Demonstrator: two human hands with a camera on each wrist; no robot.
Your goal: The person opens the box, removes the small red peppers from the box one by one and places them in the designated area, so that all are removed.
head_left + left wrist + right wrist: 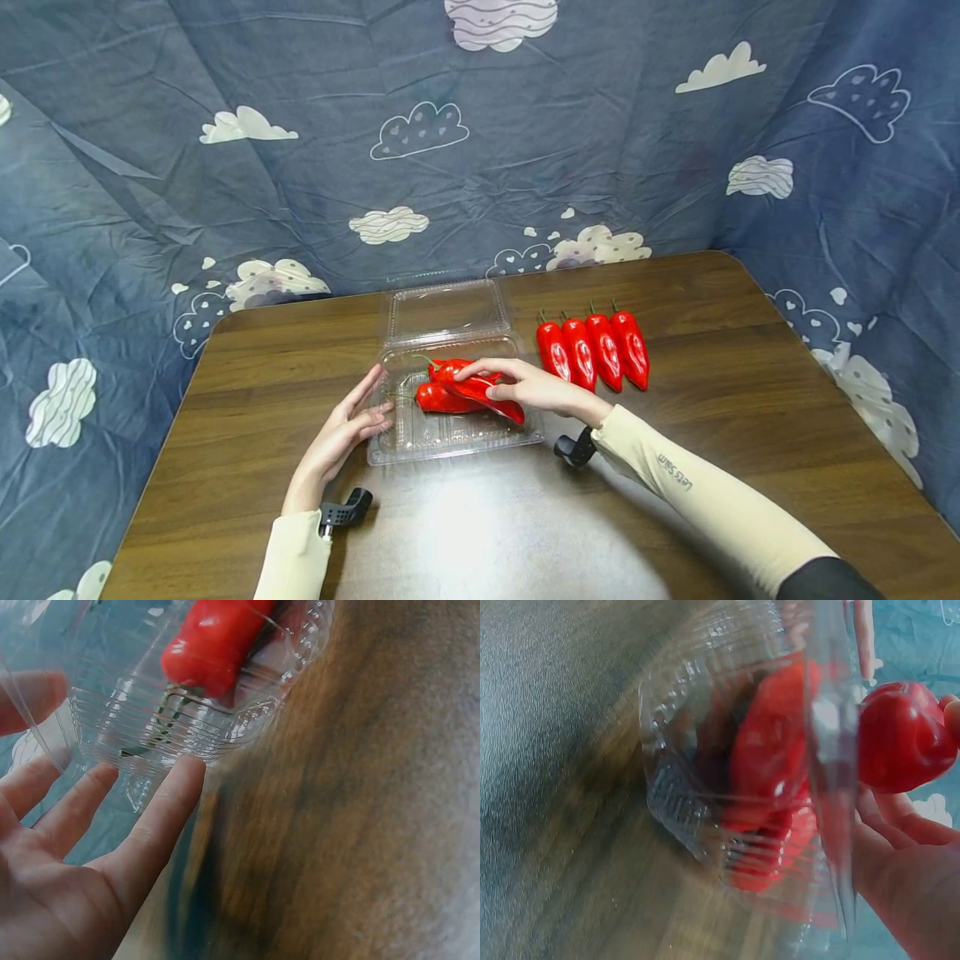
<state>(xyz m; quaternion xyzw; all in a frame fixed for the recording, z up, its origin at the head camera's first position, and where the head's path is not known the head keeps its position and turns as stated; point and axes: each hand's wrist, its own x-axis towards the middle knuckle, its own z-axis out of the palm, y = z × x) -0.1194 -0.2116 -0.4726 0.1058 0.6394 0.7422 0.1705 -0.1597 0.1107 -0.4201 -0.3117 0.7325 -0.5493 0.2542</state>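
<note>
A clear plastic clamshell container (450,452) lies on the table with its lid folded back, away from me. Red peppers with green stems lie inside, among them a front pepper (438,398). My right hand (536,387) grips another red pepper (907,739) over the container's right half, its tip slanting down to the right. At the container's left wall is my left hand (333,446), fingers extended. In the left wrist view the fingertips (187,769) meet the ribbed plastic near a pepper's stem. The right hand partly hides the peppers below it.
Several red peppers (602,350) lie side by side to the right of the container, stems pointing away. The open lid (450,310) reaches toward the table's back edge. A blue cloth with white clouds (390,225) hangs behind the wooden table (247,392).
</note>
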